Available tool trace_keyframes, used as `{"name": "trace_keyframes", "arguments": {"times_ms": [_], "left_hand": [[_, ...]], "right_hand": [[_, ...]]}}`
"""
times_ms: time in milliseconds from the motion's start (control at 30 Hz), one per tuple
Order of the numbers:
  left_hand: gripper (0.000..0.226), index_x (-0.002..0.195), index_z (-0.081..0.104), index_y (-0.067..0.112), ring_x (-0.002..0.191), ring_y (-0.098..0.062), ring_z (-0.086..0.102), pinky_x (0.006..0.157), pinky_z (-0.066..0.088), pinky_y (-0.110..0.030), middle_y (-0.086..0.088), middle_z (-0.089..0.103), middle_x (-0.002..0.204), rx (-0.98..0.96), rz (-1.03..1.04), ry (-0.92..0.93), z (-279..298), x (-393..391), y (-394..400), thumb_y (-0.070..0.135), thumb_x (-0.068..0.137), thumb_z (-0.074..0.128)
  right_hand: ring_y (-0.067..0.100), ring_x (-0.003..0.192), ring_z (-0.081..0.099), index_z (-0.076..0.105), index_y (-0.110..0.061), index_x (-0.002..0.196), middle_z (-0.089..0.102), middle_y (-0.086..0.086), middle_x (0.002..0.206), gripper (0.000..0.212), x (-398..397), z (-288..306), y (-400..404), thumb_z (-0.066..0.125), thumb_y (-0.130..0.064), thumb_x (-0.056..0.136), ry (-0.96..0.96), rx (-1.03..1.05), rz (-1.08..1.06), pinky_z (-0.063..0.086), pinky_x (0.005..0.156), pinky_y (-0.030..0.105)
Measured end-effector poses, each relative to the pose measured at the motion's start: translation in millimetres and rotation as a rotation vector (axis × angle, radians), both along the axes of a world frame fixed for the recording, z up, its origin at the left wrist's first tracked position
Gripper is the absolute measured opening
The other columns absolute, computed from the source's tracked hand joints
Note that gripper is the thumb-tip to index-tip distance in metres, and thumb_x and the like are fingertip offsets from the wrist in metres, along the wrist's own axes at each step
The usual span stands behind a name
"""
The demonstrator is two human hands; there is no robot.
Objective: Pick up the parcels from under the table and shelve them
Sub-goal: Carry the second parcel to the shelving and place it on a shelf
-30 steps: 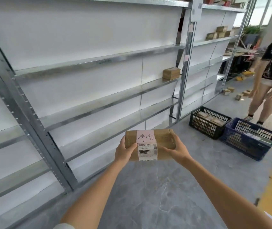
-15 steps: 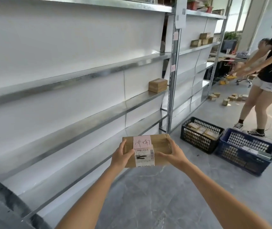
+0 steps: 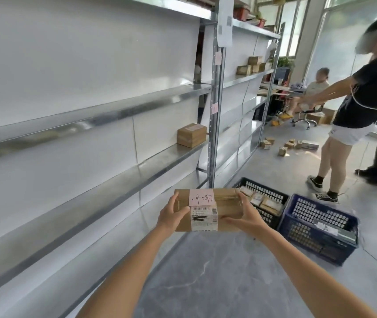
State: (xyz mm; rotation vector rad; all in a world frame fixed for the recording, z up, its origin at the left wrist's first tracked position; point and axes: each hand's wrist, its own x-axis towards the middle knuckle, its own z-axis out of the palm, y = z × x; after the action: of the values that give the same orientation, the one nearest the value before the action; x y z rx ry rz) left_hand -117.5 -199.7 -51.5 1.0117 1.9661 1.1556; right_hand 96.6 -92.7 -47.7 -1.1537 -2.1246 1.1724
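Note:
I hold a flat brown cardboard parcel (image 3: 225, 208) in front of me, with a pink handwritten note and a white barcode label on it. My left hand (image 3: 171, 214) grips its left end and my right hand (image 3: 246, 218) grips its right end. The parcel hangs in the air just right of the metal shelving (image 3: 123, 180), about level with a lower shelf. Another small brown parcel (image 3: 191, 135) stands on the middle shelf further along, near an upright post.
A black crate (image 3: 272, 220) with parcels and a blue crate (image 3: 316, 242) stand on the floor ahead right. A person (image 3: 364, 99) stands beyond them, another sits further back. Several small boxes (image 3: 284, 148) lie on the floor. More parcels (image 3: 251, 65) sit on a far shelf.
My view has moved along the shelving toward the far post and crates. Both hands keep the same grip on the parcel. The standing person has stepped closer and reaches left.

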Motion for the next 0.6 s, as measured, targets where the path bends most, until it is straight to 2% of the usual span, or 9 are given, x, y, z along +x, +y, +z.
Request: {"name": "trace_keyframes", "arguments": {"times_ms": [67,200,267,367,433,533,600], "left_hand": [[0.072,0.153,0.019,0.032,0.135,-0.027,0.042,0.108,0.041,-0.044,-0.006,0.039,0.152,-0.004,-0.023,0.007,2.6,-3.4,31.5,0.036,0.091,0.056],[0.078,0.151,0.02,0.035,0.131,-0.029,0.046,0.106,0.044,-0.049,-0.006,0.041,0.15,0.0,-0.04,-0.006,5.6,-13.3,97.5,0.044,0.083,0.059],[0.076,0.151,0.021,0.033,0.134,-0.029,0.044,0.106,0.044,-0.05,-0.007,0.041,0.151,0.006,-0.041,-0.001,6.9,-17.9,135.1,0.04,0.085,0.059],[0.075,0.153,0.017,0.028,0.139,-0.028,0.038,0.11,0.039,-0.045,-0.006,0.035,0.155,0.022,-0.009,0.024,14.4,-18.6,191.8,0.033,0.091,0.058],[0.08,0.153,0.016,0.028,0.137,-0.026,0.04,0.109,0.039,-0.043,-0.004,0.036,0.155,0.019,0.028,0.032,21.7,-20.4,229.3,0.039,0.087,0.059],[0.084,0.152,0.017,0.03,0.132,-0.027,0.045,0.108,0.042,-0.046,-0.003,0.039,0.152,0.015,0.09,0.044,34.6,-28.9,288.7,0.046,0.081,0.059],[0.082,0.152,0.018,0.029,0.135,-0.026,0.043,0.11,0.04,-0.046,-0.004,0.037,0.154,0.032,0.125,0.043,45.8,-34.7,322.6,0.043,0.084,0.06]], "right_hand": [[0.021,0.123,0.048,0.017,-0.02,0.149,0.046,0.003,0.138,0.105,-2.8,-0.4,31.2,0.081,-0.024,0.066,0.0,0.012,-0.018,0.044,0.104,0.041],[0.016,0.119,0.048,0.022,-0.018,0.145,0.047,-0.004,0.124,0.098,-11.0,0.6,97.0,0.082,-0.018,0.067,0.036,-0.009,-0.054,0.039,0.097,0.025],[0.014,0.117,0.049,0.023,-0.017,0.145,0.05,-0.004,0.125,0.098,-15.9,-0.5,134.9,0.083,-0.018,0.066,0.057,-0.035,-0.063,0.039,0.097,0.024],[0.01,0.11,0.05,0.027,-0.016,0.142,0.052,-0.004,0.124,0.092,-23.7,5.0,195.5,0.082,-0.014,0.068,0.101,-0.055,-0.041,0.041,0.093,0.023],[0.012,0.111,0.052,0.029,-0.019,0.139,0.053,-0.004,0.126,0.092,-29.0,11.1,238.3,0.084,-0.019,0.065,0.115,-0.07,-0.005,0.045,0.096,0.028],[0.016,0.116,0.055,0.028,-0.022,0.14,0.054,-0.001,0.129,0.106,-39.0,25.2,304.1,0.087,-0.034,0.053,0.118,-0.081,0.05,0.048,0.101,0.04],[0.015,0.115,0.054,0.026,-0.02,0.142,0.053,0.001,0.131,0.106,-48.7,36.7,343.3,0.088,-0.03,0.057,0.13,-0.071,0.069,0.048,0.101,0.039]]}}
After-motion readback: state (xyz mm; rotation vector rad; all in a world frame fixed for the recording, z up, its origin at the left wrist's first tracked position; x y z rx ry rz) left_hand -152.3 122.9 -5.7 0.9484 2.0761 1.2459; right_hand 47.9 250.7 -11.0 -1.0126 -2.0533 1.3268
